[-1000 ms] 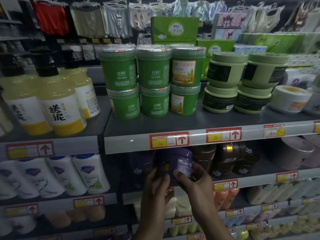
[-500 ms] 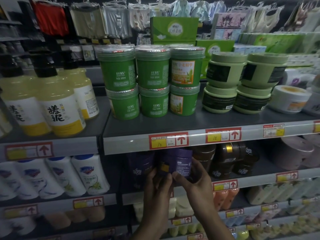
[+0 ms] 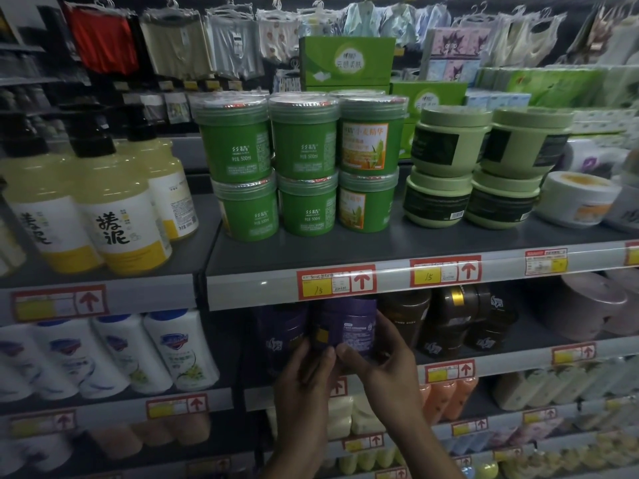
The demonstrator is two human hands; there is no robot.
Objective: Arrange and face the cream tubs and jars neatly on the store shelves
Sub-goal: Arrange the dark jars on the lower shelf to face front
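Hands in the head view: your left hand [image 3: 304, 378] curls its fingers against the lower left of the purple tub [image 3: 349, 326]. Your right hand [image 3: 383, 368] wraps the tub's right side, with the thumb pressed to the front below the label. Both have hold of it; neither is slack.

The tub sits at the front of the second shelf [image 3: 511, 361], tucked under the price strip. It touches a second purple tub [image 3: 280, 330] on its left and stands just beside the brown jars [image 3: 449, 323] on its right. A two-handed grip like that reads as turning. The small-print panel shows toward you, so I judge you are rotating the tub to bring its front label forward.

On the top shelf [image 3: 387, 252], the green tubs [image 3: 304, 167] stand two high in three columns. The right column shows orange labels and the others plain green sides, so those want facing yet. The pale green jars [image 3: 484, 167] beside them are also stacked two high. Every tub and jar is lidded, the green ones under clear film, and what is inside cannot be seen.
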